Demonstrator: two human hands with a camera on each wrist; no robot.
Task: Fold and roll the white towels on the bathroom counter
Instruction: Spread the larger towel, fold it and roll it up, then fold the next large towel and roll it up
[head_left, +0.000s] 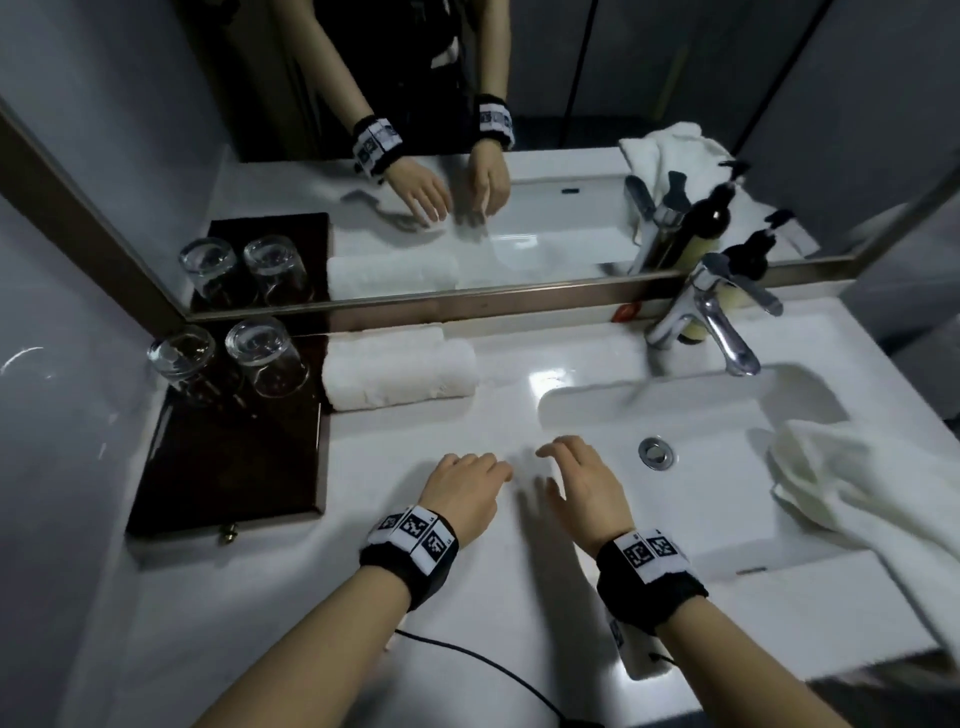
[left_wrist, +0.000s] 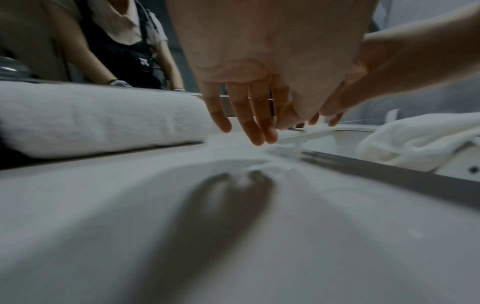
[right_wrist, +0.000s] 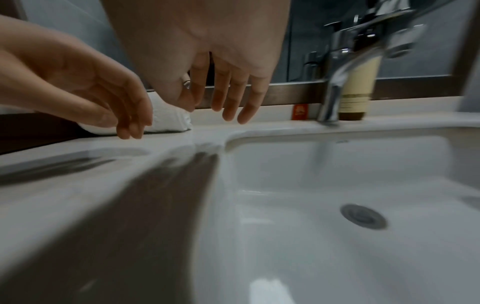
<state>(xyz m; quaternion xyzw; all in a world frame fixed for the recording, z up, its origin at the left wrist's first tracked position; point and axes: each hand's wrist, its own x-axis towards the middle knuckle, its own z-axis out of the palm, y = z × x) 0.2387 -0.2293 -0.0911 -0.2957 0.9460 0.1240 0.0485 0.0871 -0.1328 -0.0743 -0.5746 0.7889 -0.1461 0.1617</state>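
Starting at the left edge, a dark tray (head_left: 228, 467) carries 2 glasses (head_left: 223, 358), and a rolled towel (head_left: 397, 366) lies just beside it, under the mirror frame (head_left: 415, 306). Bare counter (head_left: 363, 431) separates that roll from the left hand (head_left: 467, 488), fingers loose, holding nothing. The right hand (head_left: 582, 478) hovers alike at the sink (head_left: 727, 415) rim. Far right, a crumpled towel (head_left: 857, 483) drapes the basin edge, cut off by the picture's border.

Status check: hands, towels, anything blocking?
Left hand and right hand open, empty, above the counter. Rolled towel by the mirror; loose towel draped over the sink edge. Nothing blocking.
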